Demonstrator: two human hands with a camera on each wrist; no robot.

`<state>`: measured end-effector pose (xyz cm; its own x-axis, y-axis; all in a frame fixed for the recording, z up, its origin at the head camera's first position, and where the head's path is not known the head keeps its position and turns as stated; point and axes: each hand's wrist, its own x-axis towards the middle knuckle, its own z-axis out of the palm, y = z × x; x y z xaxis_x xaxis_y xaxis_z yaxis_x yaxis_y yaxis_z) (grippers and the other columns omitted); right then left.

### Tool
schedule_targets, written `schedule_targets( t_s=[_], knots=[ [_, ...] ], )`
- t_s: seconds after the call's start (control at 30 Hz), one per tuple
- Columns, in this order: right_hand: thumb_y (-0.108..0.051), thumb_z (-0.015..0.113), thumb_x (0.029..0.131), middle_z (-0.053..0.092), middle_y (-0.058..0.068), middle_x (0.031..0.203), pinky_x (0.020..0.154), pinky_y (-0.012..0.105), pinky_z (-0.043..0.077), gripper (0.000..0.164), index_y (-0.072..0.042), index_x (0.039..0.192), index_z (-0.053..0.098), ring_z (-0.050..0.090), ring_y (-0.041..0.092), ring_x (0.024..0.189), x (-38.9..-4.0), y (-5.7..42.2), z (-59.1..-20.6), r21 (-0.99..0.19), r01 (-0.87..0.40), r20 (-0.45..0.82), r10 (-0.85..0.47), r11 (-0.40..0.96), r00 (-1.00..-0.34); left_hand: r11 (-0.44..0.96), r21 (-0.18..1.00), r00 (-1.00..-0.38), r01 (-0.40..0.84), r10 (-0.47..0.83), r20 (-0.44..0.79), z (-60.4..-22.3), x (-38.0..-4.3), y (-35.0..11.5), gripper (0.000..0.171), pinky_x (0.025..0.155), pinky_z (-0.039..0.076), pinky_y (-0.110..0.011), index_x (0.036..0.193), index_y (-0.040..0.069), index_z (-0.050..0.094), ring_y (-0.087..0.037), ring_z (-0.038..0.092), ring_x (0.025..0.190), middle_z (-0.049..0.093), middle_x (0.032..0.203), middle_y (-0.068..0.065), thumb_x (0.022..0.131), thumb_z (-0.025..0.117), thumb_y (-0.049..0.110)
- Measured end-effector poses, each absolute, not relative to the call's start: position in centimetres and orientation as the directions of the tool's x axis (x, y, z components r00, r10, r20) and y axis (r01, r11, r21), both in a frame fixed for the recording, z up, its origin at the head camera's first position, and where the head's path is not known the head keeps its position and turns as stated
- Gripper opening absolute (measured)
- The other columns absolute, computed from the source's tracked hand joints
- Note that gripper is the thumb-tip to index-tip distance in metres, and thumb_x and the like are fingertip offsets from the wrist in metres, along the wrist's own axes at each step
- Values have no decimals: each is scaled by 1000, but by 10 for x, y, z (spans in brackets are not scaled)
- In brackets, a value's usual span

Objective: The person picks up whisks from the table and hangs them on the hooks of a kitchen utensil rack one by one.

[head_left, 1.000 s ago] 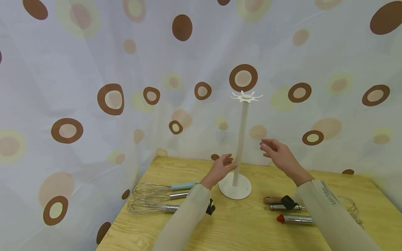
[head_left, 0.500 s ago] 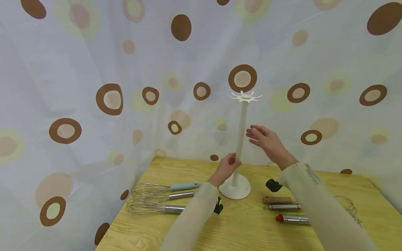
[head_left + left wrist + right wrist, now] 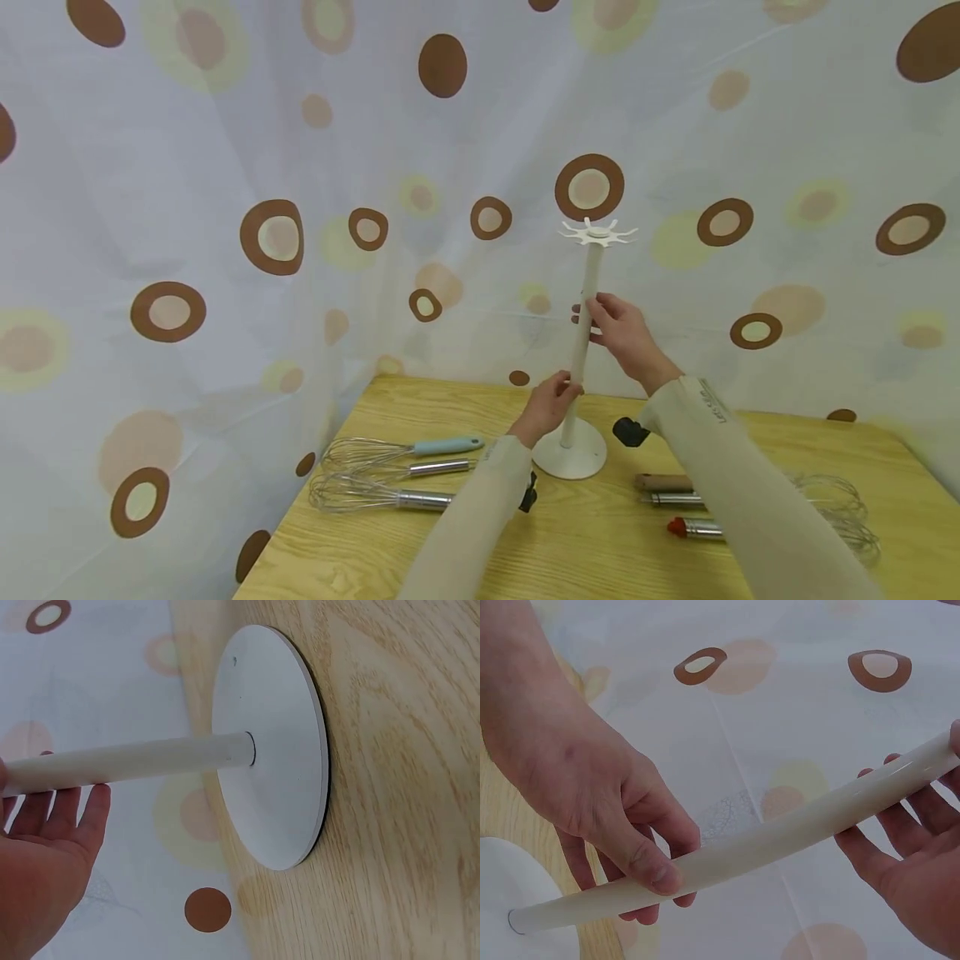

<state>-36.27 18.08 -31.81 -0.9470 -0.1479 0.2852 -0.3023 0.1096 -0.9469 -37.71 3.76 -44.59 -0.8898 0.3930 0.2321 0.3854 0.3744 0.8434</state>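
A white rack stand (image 3: 593, 271) rises upright from its round base (image 3: 570, 463), with a ring of hooks (image 3: 597, 236) at the top. Low on the pole, my left hand (image 3: 547, 408) grips it; the right wrist view shows thumb and fingers on either side. Higher up, my right hand (image 3: 626, 337) holds the same pole, its thumb in front and fingertips showing behind. The left wrist view has the base (image 3: 270, 750) flat on the table and my left fingers (image 3: 94, 817) curled round the pole.
Left on the wooden table (image 3: 585, 558) lie several whisks, one with a light blue handle (image 3: 450, 447). More whisks lie to the right, partly under my right sleeve, one with a wooden handle (image 3: 663, 482), one red-tipped (image 3: 697, 528). A spotted curtain (image 3: 450, 167) hangs behind.
Both hands have come in to the pole from apart. The left took hold low first; the right moved left and took hold higher up. The stand and whisks stay in place.
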Motion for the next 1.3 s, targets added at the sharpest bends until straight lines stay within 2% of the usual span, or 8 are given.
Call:
schedule_targets(
  t_s=[0.27, 0.4, 0.53, 0.77, 0.87, 1.03, 1.2, 1.3],
  knots=[
    [-37, 43, 100, 50, 24, 124, 95, 49, 43, 56, 1, 142, 39, 53, 29, 115, -366, 180, -316, -944, -295, 275, -144, 148, -951, 375, 838, -886, 397, 395, 243, -442, -374, 37, 33, 88, 48, -36, 119, 11, 58, -19, 60, 104, 65, 113, -5, 102, 42, 34],
    [-36, 44, 100, 52, 24, 122, 93, 49, 44, 55, 1, 140, 41, 55, 27, 112, -366, 178, -317, -942, -303, 281, -155, 145, -947, 361, 833, -876, 420, 402, 267, -445, -374, 34, 30, 87, 49, -34, 121, 10, 56, -19, 61, 104, 65, 114, -7, 101, 47, 30],
    [-37, 44, 100, 52, 24, 122, 93, 50, 43, 55, 1, 140, 42, 54, 30, 114, -363, 173, -320, -940, -308, 281, -177, 149, -943, 364, 823, -869, 435, 410, 278, -447, -370, 29, 31, 85, 50, -33, 122, 8, 55, -21, 62, 103, 64, 114, -10, 100, 48, 28],
    [-38, 44, 99, 51, 26, 125, 93, 50, 43, 56, -1, 142, 40, 52, 34, 117, -361, 172, -324, -942, -300, 266, -213, 149, -940, 398, 803, -866, 443, 422, 269, -447, -363, 23, 27, 84, 50, -34, 120, 9, 56, -22, 62, 102, 65, 112, -9, 100, 48, 25],
    [-37, 43, 100, 53, 22, 121, 92, 49, 45, 56, 0, 142, 40, 56, 29, 113, -359, 175, -324, -942, -299, 265, -207, 152, -942, 400, 807, -866, 434, 432, 251, -446, -360, 24, 28, 85, 50, -34, 120, 8, 57, -21, 62, 103, 65, 112, -7, 100, 50, 26],
    [-38, 42, 100, 50, 25, 125, 92, 48, 45, 56, 0, 142, 39, 59, 17, 105, -353, 178, -323, -945, -288, 253, -215, 153, -943, 398, 808, -863, 435, 440, 248, -447, -357, 24, 26, 83, 50, -31, 118, 10, 58, -18, 62, 102, 65, 110, -4, 99, 51, 27],
    [-38, 42, 100, 51, 25, 124, 91, 49, 45, 56, -1, 142, 39, 56, 27, 111, -345, 178, -322, -938, -304, 260, -238, 169, -936, 405, 801, -859, 441, 450, 246, -448, -351, 22, 21, 82, 51, -32, 113, 13, 59, -16, 63, 99, 66, 108, -3, 99, 51, 26],
    [-39, 42, 100, 54, 21, 120, 91, 49, 46, 56, -2, 142, 40, 56, 28, 111, -340, 179, -322, -929, -323, 274, -251, 179, -928, 398, 798, -853, 452, 455, 255, -449, -346, 20, 19, 81, 51, -31, 112, 12, 58, -14, 63, 96, 66, 107, -2, 99, 52, 24]
  ],
)
